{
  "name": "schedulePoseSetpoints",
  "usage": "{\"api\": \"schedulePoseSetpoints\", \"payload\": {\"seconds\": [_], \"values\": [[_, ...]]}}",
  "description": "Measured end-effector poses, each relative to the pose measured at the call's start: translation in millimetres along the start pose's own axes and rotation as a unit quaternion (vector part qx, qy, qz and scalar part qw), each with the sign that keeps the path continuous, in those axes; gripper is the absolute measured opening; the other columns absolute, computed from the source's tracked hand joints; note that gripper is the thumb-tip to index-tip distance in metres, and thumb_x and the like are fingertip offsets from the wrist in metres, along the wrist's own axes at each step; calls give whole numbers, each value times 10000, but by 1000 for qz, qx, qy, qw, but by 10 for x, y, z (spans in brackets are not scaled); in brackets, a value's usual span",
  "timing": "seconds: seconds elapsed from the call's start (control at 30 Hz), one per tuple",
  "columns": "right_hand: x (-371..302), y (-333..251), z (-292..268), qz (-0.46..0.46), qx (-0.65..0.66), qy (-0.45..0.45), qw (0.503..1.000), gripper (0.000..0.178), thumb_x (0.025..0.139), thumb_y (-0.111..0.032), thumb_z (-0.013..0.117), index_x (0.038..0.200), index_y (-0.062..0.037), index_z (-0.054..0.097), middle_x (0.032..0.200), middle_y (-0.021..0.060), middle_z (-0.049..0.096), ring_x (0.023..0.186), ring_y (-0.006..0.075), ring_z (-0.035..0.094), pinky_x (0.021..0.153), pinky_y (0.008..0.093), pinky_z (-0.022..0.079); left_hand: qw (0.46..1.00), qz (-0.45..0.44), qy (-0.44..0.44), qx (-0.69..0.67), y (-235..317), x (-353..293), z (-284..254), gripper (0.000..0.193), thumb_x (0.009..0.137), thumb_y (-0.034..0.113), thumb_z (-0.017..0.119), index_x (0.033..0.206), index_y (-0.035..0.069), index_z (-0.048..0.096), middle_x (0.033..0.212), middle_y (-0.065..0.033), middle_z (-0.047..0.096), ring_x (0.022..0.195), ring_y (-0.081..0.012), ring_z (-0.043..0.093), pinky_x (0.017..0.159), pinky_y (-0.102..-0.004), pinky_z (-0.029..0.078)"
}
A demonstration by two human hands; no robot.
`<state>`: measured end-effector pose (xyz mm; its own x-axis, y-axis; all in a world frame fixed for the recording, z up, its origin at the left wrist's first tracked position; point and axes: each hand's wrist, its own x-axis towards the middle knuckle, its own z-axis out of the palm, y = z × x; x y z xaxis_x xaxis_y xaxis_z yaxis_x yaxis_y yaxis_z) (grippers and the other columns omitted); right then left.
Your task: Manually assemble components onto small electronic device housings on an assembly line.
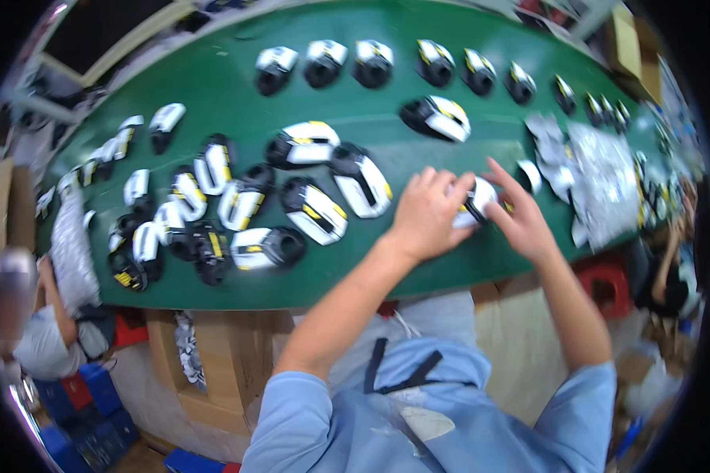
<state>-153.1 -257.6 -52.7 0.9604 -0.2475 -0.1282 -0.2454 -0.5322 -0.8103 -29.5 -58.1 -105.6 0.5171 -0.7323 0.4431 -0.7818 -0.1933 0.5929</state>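
Note:
In front of me on the green table, my left hand (430, 211) curls over a black-and-white plastic piece (480, 197) with rounded sides; its exact kind is unclear. My right hand (522, 219) is beside that piece, its thumb at the edge and its fingers stretched apart. A loose curved white part (531, 175) lies just beyond the right fingers. Similar black, white and yellow-striped pieces lie to the left, one a white-topped piece (360, 181) near my left hand. Another such piece (436, 118) rests farther off, past both hands.
A row of like pieces (373, 63) runs along the far side of the green table (237, 87). Clear plastic bags (603, 181) lie at the right. An open cardboard box (221, 355) stands below the front edge. Other people sit at the left (47, 323) and right (674, 276).

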Motion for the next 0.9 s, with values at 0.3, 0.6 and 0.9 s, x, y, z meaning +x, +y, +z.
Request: {"api": "schedulePoseSetpoints", "payload": {"seconds": [0.3, 0.6, 0.9], "values": [[-487, 479, 503, -84, 134, 109, 981, 353, 974, -10, 715, 1324, 35, 719, 1119, 137, 736, 951, 211, 708, 869, 332, 589, 922, -325, 166, 131, -1201, 575, -2100, 899, 842, 606, 893, 1405, -61, 675, 1300, -298, 753, 1213, -396, 737, 1036, -487, 564], [-508, 378, 429, -129, 85, 124, 980, 307, 854, -57, 827, 1152, 6, 787, 990, 163, 755, 869, 309, 700, 788, 401, 575, 907, -171, 45, 382, -1858, 956, -1802, 542, 914, 529, 855, 1229, 93, 786, 1248, -224, 726, 1189, -431, 639, 1035, -524, 540], [-361, 206, 394, -197, 92, 114, 969, 215, 886, -113, 878, 1087, -53, 832, 970, 109, 788, 874, 303, 729, 789, 410, 586, 911, -233, -55, 336, -2028, 949, -1702, 313, 973, 368, 804, 1058, 69, 842, 1011, -221, 772, 973, -416, 745, 862, -525, 588]]}}
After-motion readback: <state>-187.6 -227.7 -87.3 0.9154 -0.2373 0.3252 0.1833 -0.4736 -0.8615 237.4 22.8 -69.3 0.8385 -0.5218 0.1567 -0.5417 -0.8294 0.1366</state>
